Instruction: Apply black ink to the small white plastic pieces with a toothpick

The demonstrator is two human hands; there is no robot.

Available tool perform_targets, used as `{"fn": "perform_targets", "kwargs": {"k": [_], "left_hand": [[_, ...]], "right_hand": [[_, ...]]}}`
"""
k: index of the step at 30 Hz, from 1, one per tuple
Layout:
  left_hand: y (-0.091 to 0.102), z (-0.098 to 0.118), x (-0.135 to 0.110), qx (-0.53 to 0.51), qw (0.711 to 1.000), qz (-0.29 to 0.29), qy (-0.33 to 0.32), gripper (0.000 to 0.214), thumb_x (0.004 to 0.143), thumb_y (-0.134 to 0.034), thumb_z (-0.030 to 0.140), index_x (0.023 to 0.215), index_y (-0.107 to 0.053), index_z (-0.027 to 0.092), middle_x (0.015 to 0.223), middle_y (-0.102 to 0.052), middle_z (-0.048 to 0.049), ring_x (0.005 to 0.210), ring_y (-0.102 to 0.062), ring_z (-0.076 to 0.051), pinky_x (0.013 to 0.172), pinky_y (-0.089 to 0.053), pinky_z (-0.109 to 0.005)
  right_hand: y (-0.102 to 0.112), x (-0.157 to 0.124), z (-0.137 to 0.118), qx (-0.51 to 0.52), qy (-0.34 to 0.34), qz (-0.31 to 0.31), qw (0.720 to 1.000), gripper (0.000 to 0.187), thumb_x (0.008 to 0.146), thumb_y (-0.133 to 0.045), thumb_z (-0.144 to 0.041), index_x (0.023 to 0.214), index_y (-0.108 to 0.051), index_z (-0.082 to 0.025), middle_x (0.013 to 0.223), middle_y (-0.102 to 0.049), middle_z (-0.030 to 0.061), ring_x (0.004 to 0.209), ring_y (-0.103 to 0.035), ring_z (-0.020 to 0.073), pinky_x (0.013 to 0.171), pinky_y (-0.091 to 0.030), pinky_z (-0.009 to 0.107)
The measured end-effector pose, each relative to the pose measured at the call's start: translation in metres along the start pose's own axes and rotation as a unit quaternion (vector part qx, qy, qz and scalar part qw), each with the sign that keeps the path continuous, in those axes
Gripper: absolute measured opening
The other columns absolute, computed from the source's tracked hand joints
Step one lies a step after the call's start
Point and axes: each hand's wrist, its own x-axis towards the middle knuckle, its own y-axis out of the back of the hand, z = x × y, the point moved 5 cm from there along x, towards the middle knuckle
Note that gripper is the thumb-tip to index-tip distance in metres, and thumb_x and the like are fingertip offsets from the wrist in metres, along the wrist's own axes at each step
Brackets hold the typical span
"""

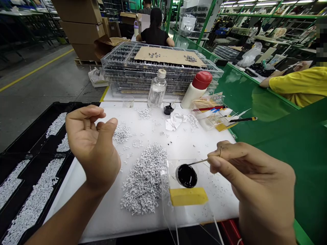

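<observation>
My right hand (251,177) pinches a thin wooden stick (198,162) whose tip dips into a small round dish of black paint (186,176). The dish rests on a clear sheet with a yellow tape strip (188,196). My left hand (92,143) is raised palm-up above the white board (107,211), fingers curled and pinched together; what they hold is too small to make out. A large heap of small white plastic parts (145,178) lies between the hands, with smaller clusters (122,133) beyond it.
Black trays (33,136) with rows of white parts lie at the left. A clear bottle (157,89), a red-capped white bottle (197,89), a small paint cup (168,108), stacked clear trays (158,69) and tools (217,114) stand behind. A person in yellow (298,85) sits right.
</observation>
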Motion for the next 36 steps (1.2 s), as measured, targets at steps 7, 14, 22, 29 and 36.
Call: {"fn": "perform_targets", "kwargs": {"k": [7,14,22,29,36], "left_hand": [[-0.002,0.005,-0.001,-0.008,1.0,0.004,0.006,0.037,0.06,-0.074,0.017,0.095,-0.066,0.027,0.1,-0.065,0.0009,0.095,-0.059,-0.022,0.086,-0.041,-0.038],[0.001,0.002,0.001,-0.01,1.0,0.003,0.005,0.037,0.06,-0.074,0.016,0.095,-0.066,0.027,0.098,-0.066,0.0018,0.094,-0.06,-0.021,0.085,-0.042,-0.037],[0.001,0.001,0.001,-0.01,1.0,0.006,0.014,0.037,0.06,-0.075,0.018,0.095,-0.068,0.028,0.099,-0.067,0.0014,0.096,-0.061,-0.021,0.087,-0.045,-0.038],[0.002,0.0,0.001,0.001,1.0,0.008,0.014,0.033,0.06,-0.074,0.019,0.091,-0.067,0.03,0.098,-0.069,0.0019,0.095,-0.061,-0.022,0.083,-0.042,-0.036],[0.0,0.0,0.0,0.0,1.0,0.008,0.016,0.033,0.06,-0.074,0.019,0.091,-0.066,0.029,0.098,-0.068,0.002,0.095,-0.061,-0.021,0.085,-0.044,-0.037]], "right_hand": [[0.003,0.001,0.01,0.002,-0.004,0.006,1.0,0.013,0.1,-0.099,-0.033,0.09,-0.092,-0.036,0.075,-0.079,-0.0045,0.067,-0.074,0.0115,0.065,-0.065,0.021],[0.014,-0.009,0.023,-0.039,-0.02,0.056,0.997,0.02,0.092,-0.106,-0.054,0.106,-0.097,-0.044,0.087,-0.088,-0.0025,0.069,-0.078,0.0128,0.063,-0.064,0.021],[0.017,-0.01,0.025,-0.054,-0.029,0.068,0.996,0.045,0.09,-0.106,-0.055,0.126,-0.094,-0.033,0.08,-0.079,0.0008,0.068,-0.073,0.0199,0.059,-0.066,0.034],[0.019,-0.01,0.032,-0.062,-0.038,0.076,0.994,0.043,0.084,-0.108,-0.056,0.113,-0.092,-0.028,0.088,-0.082,0.0045,0.072,-0.078,0.0242,0.058,-0.069,0.038],[0.017,-0.008,0.027,-0.048,-0.035,0.064,0.996,0.026,0.091,-0.105,-0.054,0.099,-0.095,-0.031,0.086,-0.086,0.0031,0.062,-0.077,0.0178,0.055,-0.066,0.029]]}}
